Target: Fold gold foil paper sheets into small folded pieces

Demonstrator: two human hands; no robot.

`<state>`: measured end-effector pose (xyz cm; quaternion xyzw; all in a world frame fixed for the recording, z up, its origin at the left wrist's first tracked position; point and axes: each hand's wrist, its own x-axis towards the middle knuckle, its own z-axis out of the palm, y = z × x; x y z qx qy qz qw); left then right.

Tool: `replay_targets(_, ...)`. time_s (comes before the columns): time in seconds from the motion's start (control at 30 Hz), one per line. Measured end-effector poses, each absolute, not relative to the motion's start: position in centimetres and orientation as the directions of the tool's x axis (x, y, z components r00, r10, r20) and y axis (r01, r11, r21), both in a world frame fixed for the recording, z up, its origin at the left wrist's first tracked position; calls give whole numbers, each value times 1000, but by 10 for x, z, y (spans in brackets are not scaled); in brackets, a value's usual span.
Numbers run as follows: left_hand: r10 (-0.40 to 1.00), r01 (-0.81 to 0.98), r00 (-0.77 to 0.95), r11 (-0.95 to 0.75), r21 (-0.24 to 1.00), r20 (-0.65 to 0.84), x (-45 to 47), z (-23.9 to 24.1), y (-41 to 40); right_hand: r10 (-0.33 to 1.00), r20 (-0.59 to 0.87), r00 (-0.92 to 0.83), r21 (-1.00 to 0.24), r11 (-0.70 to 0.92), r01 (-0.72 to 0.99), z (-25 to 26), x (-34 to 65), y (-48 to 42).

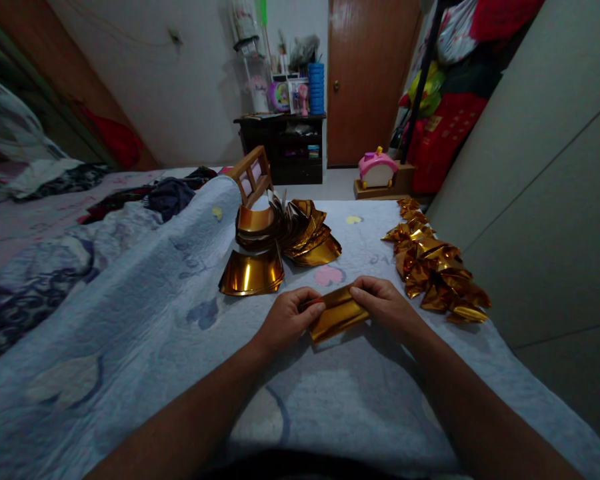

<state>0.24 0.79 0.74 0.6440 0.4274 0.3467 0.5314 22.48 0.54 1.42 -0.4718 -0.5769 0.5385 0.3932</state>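
Observation:
A sheet of gold foil paper (337, 317), partly folded over along its upper edge, is held in the air above the blue bedspread. My left hand (293, 317) pinches its left end between thumb and fingers. At the upper right corner, my right hand (383, 300) grips the same sheet, thumb on top. A stack of flat gold sheets (253, 273) lies beyond my left hand. Behind it are more curled and fanned gold sheets (313, 233). To the right of my right hand runs a heap of folded gold foil pieces (430, 267).
A patterned light-blue bedspread (340, 400) covers the surface under my hands. A small wooden frame (253, 175) stands at its far edge. Farther back are a dark cabinet (280, 150), a brown door (365, 80) and a pink toy (377, 168). A pale cupboard (555, 200) borders the right side.

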Motion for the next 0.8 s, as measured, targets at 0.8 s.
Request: replay_targets(0.8, 948, 113, 317, -12, 994, -25, 1, 10, 8, 982, -55, -181, -982, -20, 189, 14, 224, 6)
